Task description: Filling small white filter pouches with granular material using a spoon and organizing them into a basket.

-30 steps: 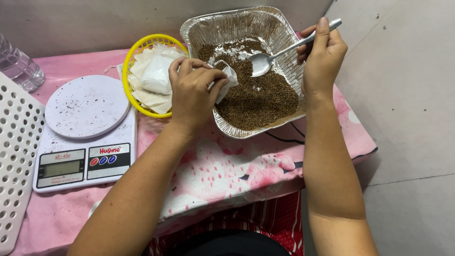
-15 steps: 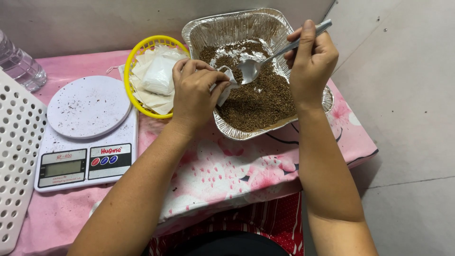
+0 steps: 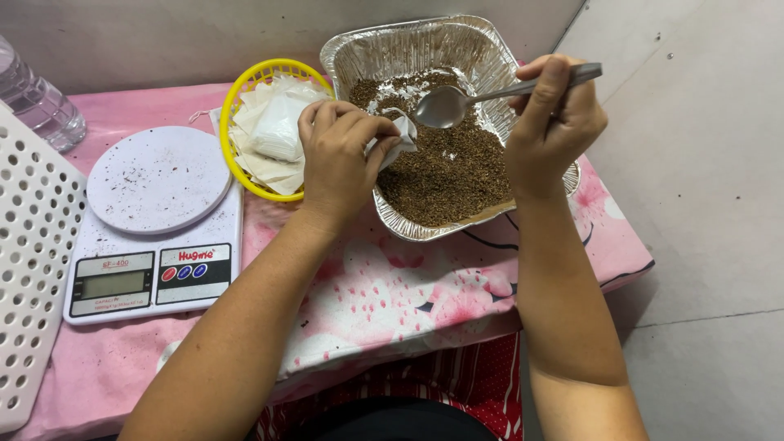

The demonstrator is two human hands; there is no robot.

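My left hand [image 3: 341,155] grips a small white paper pouch [image 3: 398,137], held open over the near left part of a foil tray [image 3: 392,49]. The tray holds a bed of brown granules [image 3: 453,175]. My right hand [image 3: 555,122] holds a metal spoon [image 3: 457,102] by its handle. The spoon's bowl hangs just above and to the right of the pouch mouth and looks empty.
A yellow plastic basket [image 3: 245,90] with a stack of white pouches stands left of the tray. A white kitchen scale [image 3: 155,220] lies further left on the pink flowered cloth [image 3: 384,286]. A white perforated crate [image 3: 28,269] and a clear bottle [image 3: 37,102] sit at the far left.
My right hand has brought the spoon leftward and down toward the pouch in my left hand. The left hand has stayed in place.
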